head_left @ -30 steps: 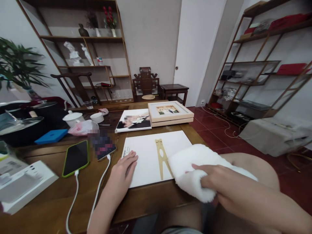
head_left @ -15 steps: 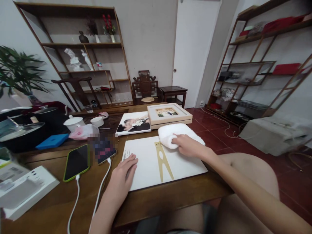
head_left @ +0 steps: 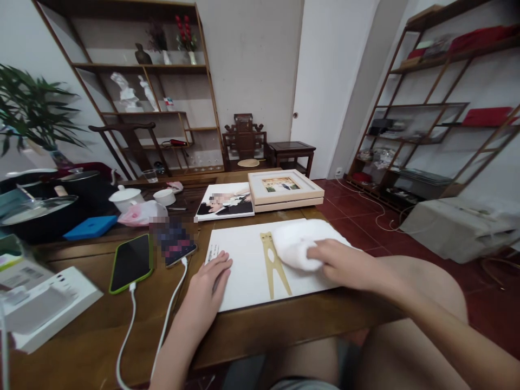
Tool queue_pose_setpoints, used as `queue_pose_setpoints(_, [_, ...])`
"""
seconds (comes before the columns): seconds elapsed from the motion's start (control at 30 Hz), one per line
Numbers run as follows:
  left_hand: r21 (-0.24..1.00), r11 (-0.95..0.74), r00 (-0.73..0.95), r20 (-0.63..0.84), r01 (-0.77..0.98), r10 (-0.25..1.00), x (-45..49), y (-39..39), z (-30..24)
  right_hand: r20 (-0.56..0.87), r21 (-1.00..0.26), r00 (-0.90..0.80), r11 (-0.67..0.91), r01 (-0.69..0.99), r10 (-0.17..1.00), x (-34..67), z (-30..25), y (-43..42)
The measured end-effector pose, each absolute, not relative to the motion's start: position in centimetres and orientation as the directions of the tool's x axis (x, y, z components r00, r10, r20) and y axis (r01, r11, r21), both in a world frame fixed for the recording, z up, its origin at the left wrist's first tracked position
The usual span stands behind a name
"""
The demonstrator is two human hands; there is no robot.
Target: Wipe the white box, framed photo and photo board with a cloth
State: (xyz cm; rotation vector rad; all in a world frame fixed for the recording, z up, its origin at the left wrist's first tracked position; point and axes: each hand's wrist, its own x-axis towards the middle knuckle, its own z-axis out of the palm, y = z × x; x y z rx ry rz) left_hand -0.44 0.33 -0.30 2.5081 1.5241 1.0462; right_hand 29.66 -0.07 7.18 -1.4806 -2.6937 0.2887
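Note:
A white panel (head_left: 239, 279) lies flat on the wooden table (head_left: 260, 330), with a gold A-shaped stand leg (head_left: 270, 265) on its middle. My left hand (head_left: 213, 276) rests on the panel's left edge, fingers stretched out and lying flat. Over the panel's right part, my right hand (head_left: 339, 264) grips a bunched white towel (head_left: 298, 246). That towel lies against the panel, just right of the gold leg, and hides the panel's far right portion. Motion blurs the right hand a little, but its fingers are closed on the cloth.
Behind the panel lie a photo print (head_left: 225, 201) and stacked pale picture frames (head_left: 286, 189). To the left are a green-edged phone (head_left: 132, 264), a second phone (head_left: 182, 255) on a cable, a white box (head_left: 57, 309), a blue box (head_left: 90, 227), a bowl (head_left: 164, 197) and pots.
My right hand has drawn the towel toward me and slightly right across the panel. My left hand stays at the panel's left edge. The camera view has shifted slightly.

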Motion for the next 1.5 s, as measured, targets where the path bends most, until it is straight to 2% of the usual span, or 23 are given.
queue_pose_setpoints(0.13, [0.35, -0.52, 0.293, 0.53, 0.779, 0.796, -0.4, 0.3, -0.2, 0.041, -0.15, -0.513, 0.513, 0.845, 0.858, 27.0, 6.7, 5.6])
queue_pose_setpoints(0.27, [0.362, -0.515, 0.288, 0.523, 0.777, 0.802, -0.4, 0.2, -0.2, 0.067, -0.154, -0.486, 0.49, 0.858, 0.871, 24.6, 6.1, 6.6])
queue_pose_setpoints(0.4, [0.362, -0.513, 0.29, 0.517, 0.778, 0.806, -0.4, 0.3, -0.2, 0.038, -0.179, -0.522, 0.519, 0.836, 0.852, 23.8, 5.7, 2.2])
queue_pose_setpoints(0.57, [0.368, -0.506, 0.286, 0.51, 0.78, 0.811, -0.3, 0.4, -0.1, -0.007, -0.222, -0.675, 0.657, 0.721, 0.738, 24.6, 6.4, -5.7])
queue_pose_setpoints(0.67, [0.372, -0.504, 0.286, 0.505, 0.779, 0.814, -0.3, 0.3, -0.1, -0.054, -0.26, -0.694, 0.661, 0.704, 0.718, 25.2, 7.0, -7.5])
queue_pose_setpoints(0.77, [0.381, -0.498, 0.28, 0.5, 0.779, 0.82, -0.3, 0.2, 0.0, -0.013, -0.298, -0.625, 0.594, 0.747, 0.78, 25.5, 6.9, -5.6])
queue_pose_setpoints(0.97, [0.407, -0.484, 0.266, 0.485, 0.775, 0.833, -0.2, 0.1, 0.3, 0.05, -0.152, -0.583, 0.584, 0.798, 0.811, 24.6, 6.4, 3.1])
queue_pose_setpoints(1.13, [0.416, -0.496, 0.271, 0.491, 0.763, 0.828, -0.2, 0.1, 0.3, 0.073, -0.112, -0.544, 0.549, 0.828, 0.836, 23.0, 6.6, 6.0])
queue_pose_setpoints(1.33, [0.41, -0.487, 0.264, 0.491, 0.771, 0.83, -0.4, 0.2, 0.0, 0.033, -0.092, -0.579, 0.58, 0.81, 0.814, 22.8, 6.1, -0.2])
queue_pose_setpoints(1.5, [0.411, -0.502, 0.274, 0.499, 0.761, 0.822, -0.3, 0.2, -0.1, -0.082, -0.16, -0.675, 0.659, 0.735, 0.733, 24.0, 7.6, -6.5])
